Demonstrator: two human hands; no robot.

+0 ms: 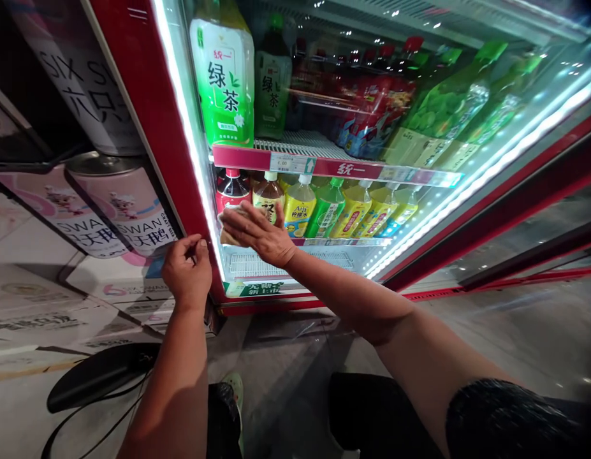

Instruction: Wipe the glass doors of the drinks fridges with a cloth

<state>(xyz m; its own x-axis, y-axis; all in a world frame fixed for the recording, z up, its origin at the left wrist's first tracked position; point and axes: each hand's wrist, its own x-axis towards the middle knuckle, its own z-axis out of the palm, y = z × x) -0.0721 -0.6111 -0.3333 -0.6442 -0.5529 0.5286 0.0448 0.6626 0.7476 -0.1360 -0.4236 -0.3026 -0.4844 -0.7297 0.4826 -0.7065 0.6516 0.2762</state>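
Observation:
A tall drinks cooler with a red frame (180, 185) and lit edges fills the upper middle of the view. My right hand (259, 234) presses a light brown cloth (229, 237) flat against its glass front, in front of the lower row of bottles; the fingers are stretched out over the cloth. At the cooler's left frame, my left hand (187, 268) has its fingers curled together near the red edge. Whether anything is between those fingers is too small to tell. Behind the glass stand green tea bottles (223, 89) and a row of smaller bottles (328, 209).
Large pink and white cans (127, 204) and stacked cartons (27, 319) stand left of the cooler. A black rounded object with cables (104, 373) is at the lower left. Grey floor (276, 357) and one light green shoe (235, 386) show below.

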